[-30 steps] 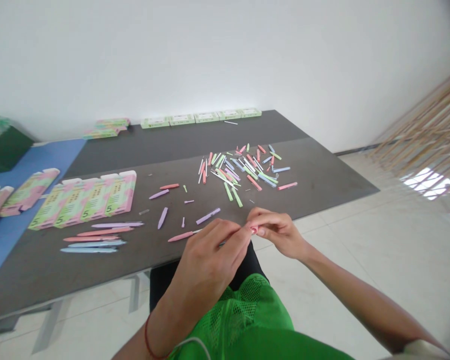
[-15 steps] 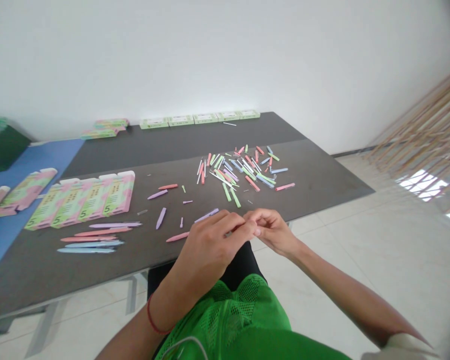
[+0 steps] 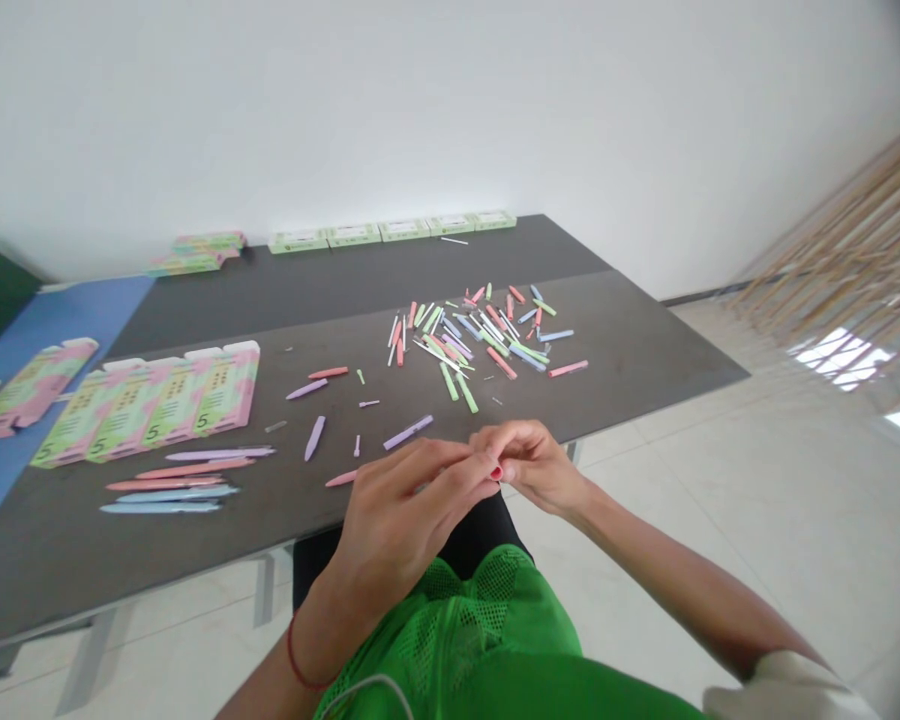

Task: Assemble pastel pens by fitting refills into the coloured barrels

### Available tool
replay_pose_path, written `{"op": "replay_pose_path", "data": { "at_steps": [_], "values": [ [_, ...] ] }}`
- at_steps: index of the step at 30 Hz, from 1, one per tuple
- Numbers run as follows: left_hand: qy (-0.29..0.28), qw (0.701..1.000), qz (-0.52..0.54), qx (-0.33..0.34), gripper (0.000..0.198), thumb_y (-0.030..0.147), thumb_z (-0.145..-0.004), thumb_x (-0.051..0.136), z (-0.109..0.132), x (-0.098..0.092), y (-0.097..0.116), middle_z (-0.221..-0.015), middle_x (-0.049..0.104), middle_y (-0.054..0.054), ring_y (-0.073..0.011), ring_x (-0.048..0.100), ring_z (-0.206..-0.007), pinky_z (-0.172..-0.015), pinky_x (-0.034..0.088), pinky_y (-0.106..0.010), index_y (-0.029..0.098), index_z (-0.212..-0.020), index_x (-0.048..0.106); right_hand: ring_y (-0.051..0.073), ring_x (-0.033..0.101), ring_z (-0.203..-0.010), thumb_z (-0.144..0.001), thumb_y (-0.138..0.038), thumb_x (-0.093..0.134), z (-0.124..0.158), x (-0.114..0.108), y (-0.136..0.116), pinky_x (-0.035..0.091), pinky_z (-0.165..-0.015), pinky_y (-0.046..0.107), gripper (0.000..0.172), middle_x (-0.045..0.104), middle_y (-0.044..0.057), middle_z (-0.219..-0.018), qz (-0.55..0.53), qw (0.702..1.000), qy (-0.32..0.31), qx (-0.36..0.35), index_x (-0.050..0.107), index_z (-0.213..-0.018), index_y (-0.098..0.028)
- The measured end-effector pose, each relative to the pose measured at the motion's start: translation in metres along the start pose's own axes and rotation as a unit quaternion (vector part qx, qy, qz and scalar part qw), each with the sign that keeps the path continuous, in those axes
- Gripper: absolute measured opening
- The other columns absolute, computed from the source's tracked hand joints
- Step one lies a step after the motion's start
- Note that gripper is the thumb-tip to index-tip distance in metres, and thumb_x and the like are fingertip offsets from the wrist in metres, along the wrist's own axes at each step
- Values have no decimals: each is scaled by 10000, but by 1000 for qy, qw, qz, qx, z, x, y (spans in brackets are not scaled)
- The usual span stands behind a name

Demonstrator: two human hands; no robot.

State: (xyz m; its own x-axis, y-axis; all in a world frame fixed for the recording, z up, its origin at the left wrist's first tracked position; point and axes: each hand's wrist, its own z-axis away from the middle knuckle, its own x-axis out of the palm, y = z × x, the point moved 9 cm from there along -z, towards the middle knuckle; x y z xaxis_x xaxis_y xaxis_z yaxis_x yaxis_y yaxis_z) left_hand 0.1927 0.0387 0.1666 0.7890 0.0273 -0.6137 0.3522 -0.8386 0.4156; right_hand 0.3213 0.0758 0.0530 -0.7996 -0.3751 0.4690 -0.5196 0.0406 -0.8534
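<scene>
A: How are the hands held?
B: They are met at the tips above the lap, just off the near edge of the surface (image 3: 645,350). A small red piece (image 3: 497,473), mostly hidden, is pinched by the left hand (image 3: 401,490). Its end is touched by the fingers of the right hand (image 3: 536,465), though whether it is gripped there too cannot be told.
A: Why so close together?
B: Presumably so that the piece can be steadied on one side and worked on from the other.
A: And what is set nearest?
B: A pink barrel (image 3: 341,479) is partly covered by the left hand. A purple barrel (image 3: 408,432) and a purple plunger (image 3: 357,446) are laid beyond, singly, perhaps for easy picking.
A: Farther out?
B: Mixed parts are heaped loosely in a pile (image 3: 501,363), probably within reach of the right hand. To the left, five pens (image 3: 195,468) are laid side by side, near four boxes (image 3: 225,400) marked "5"; a set may be meant.
A: And the room?
B: More boxes (image 3: 405,230) are lined up along the far edge, before a white wall (image 3: 450,100). At the right, sticks (image 3: 855,250) are seen above a pale tiled floor (image 3: 690,460).
</scene>
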Motion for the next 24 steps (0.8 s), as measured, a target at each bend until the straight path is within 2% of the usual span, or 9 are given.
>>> {"op": "replay_pose_path", "data": {
  "at_steps": [5, 10, 16, 24],
  "values": [
    [7, 999, 34, -18, 105, 162, -926, 740, -2, 1, -3, -966, 778, -9, -111, 729, -830, -799, 579, -219, 221, -1013, 738, 142, 623, -743, -721, -368, 939, -2, 2, 4, 500, -716, 281, 248, 688, 6, -786, -17, 1000, 22, 14, 779, -831, -214],
    [16, 997, 70, -29, 142, 98, -890, 754, -2, 1, -4, -987, 790, -15, -110, 745, -893, -842, 587, -205, 201, -984, 727, 125, 602, -710, -667, -435, 962, -2, 1, 13, 488, -667, 244, 382, 699, 7, -810, -39, 997, 50, 38, 779, -914, -208],
    [31, 997, 65, -28, 180, 84, -882, 755, -2, -4, -5, -994, 791, -9, -117, 751, -910, -855, 598, -217, 202, -1015, 725, 111, 579, -663, -719, -515, 915, -2, 1, 18, 472, -622, 222, 454, 705, 19, -791, -86, 993, 60, 52, 768, -980, -174],
    [34, 996, 75, -23, 153, 88, -889, 744, -4, -5, -5, -958, 782, -6, -116, 745, -886, -830, 598, -220, 202, -990, 725, 107, 631, -634, -871, -500, 799, 2, 1, 30, 509, -598, 213, 370, 717, 23, -778, -140, 983, 65, 96, 733, -984, -154]
  ]
}}
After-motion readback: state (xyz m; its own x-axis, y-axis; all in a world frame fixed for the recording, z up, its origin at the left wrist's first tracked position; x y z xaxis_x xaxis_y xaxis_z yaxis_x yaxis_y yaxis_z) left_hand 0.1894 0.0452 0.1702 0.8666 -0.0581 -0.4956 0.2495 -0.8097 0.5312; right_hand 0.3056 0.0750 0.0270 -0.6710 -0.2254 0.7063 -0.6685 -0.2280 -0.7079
